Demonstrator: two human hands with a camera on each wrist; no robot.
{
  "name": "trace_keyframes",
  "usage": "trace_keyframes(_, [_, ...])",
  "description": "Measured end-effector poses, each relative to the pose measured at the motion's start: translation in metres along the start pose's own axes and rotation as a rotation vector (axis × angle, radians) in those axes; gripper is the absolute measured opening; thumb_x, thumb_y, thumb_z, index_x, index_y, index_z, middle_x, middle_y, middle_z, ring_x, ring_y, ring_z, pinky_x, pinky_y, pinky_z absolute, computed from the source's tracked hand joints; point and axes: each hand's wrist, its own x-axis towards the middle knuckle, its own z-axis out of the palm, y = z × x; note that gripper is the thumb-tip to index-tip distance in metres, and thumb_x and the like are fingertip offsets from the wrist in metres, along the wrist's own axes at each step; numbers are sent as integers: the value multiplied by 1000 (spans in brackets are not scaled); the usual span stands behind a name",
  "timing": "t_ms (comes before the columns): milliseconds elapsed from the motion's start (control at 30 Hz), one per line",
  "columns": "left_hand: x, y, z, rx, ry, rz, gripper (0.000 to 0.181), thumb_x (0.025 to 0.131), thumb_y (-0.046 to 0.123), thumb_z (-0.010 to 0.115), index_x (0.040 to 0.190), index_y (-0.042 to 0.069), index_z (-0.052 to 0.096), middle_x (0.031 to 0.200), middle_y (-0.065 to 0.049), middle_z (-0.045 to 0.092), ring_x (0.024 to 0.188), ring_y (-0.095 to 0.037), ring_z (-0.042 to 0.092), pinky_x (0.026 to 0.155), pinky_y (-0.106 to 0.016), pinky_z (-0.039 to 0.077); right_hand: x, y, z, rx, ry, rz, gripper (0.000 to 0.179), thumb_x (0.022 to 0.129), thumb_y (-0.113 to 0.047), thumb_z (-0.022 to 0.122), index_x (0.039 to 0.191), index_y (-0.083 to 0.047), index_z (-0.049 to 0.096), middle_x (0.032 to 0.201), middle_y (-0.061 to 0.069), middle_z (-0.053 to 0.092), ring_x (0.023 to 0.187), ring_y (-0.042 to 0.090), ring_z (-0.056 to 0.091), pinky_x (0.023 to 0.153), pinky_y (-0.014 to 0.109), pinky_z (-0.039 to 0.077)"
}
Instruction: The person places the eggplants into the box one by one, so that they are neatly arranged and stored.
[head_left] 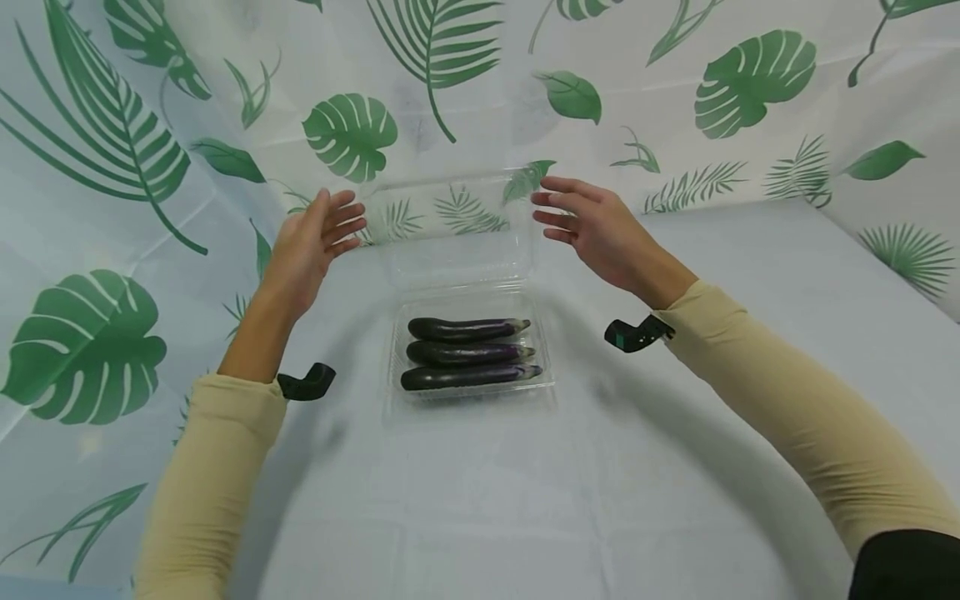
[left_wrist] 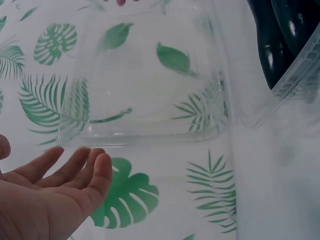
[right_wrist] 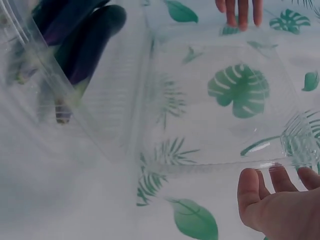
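Observation:
A clear plastic clamshell box [head_left: 546,371] sits on the table with its see-through lid [head_left: 457,260] raised at the back. Three dark purple eggplants [head_left: 468,353] lie side by side in the base, stem ends to the right. To the left of the lid is my left hand [head_left: 309,250], its fingers extended toward the lid's side. My right hand [head_left: 592,229] mirrors it on the right side, fingers loosely extended. Both wrist views show the fingertips of the left hand [left_wrist: 57,200] and right hand [right_wrist: 280,207] close to the lid's edges; whether they touch, I cannot tell.
A white cloth [head_left: 480,500] covers the table. Behind and to the left hangs a white sheet [head_left: 480,125] printed with green leaves. Each wrist carries a small black device, the left one [head_left: 309,383] and the right one [head_left: 633,335].

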Motion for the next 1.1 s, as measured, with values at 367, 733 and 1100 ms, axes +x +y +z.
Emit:
trace_keyframes(367, [-22, 5, 2, 72, 70, 34, 46, 115, 31, 54, 147, -3, 57, 140, -18, 60, 130, -31, 59, 106, -32, 51, -28, -10, 9, -52, 46, 19, 53, 115, -24, 52, 162, 0, 43, 160, 19, 45, 148, 35, 41, 120, 42, 37])
trace_keyframes(733, [-49, -8, 7, -37, 74, 34, 19, 109, 17, 66, 113, -2, 63, 111, -14, 65, 102, -24, 70, 97, -29, 57, -56, 1, 18, -82, 83, 81, 52, 114, -26, 55, 154, 6, 51, 143, 12, 59, 137, 27, 52, 115, 38, 44])
trace_keyframes(1100, [-78, -23, 7, -11, -27, -48, 16, 109, 10, 65, 111, -6, 64, 111, -12, 68, 105, -28, 71, 101, -31, 55, -77, 19, 15, -146, 59, 99, 51, 115, -21, 52, 152, 13, 48, 153, 16, 52, 144, 26, 47, 119, 37, 40])
